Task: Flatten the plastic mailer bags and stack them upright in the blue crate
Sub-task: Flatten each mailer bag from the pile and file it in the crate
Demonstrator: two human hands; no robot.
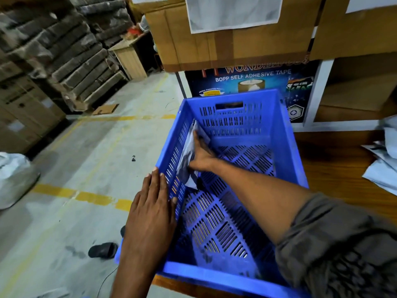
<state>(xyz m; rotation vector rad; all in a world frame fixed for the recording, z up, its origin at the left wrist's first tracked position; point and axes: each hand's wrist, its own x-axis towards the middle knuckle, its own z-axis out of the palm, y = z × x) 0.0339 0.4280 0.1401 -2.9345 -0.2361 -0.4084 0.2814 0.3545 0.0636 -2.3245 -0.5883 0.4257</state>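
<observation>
The left hand (153, 203) lies with straight fingers flat on the outside of the blue crate's (287, 147) left wall, apparently bracing it. Just inside that wall the mailer bag (186, 160) stands on edge, pressed there by the outstretched fingers of the right hand (200, 155) so it cannot slump. Rightward the crate's slotted floor leaves room for further bags, and more mailers (384, 175) lie well apart on the tabletop (335, 160).
</observation>
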